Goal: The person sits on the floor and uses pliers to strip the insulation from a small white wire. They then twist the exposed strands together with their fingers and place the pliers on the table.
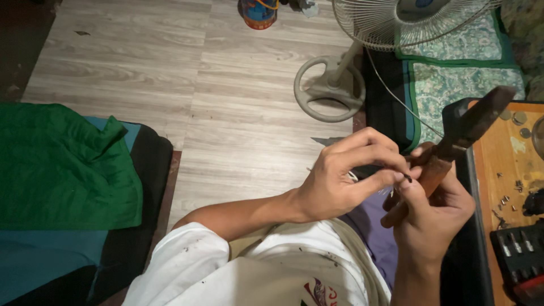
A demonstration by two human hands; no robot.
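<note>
Your right hand [433, 212] is wrapped tight around the reddish-brown wooden handle of a tool [453, 150] (looks like a soldering iron or an old knife, honestly can't tell which), and the handle runs up out of your fist on a slant toward the upper right, its dark, worn far end hanging over the near-left corner of the orange work board [504, 164]. Your left hand [345, 178] comes in from the left with thumb and forefinger pinched shut on some tiny dark bit [407, 177], right against the handle just above your right thumb; too small to say what it is. The handle looks scuffed, warm brown down low and nearly black higher up. On the board's right edge there's a black holder with a row of small metal bits [518, 249]. Up at the far edge of the wood-look floor sits a round blue tin with a red rim [258, 12], its label unreadable, beside the pale fan stand [330, 88].
</note>
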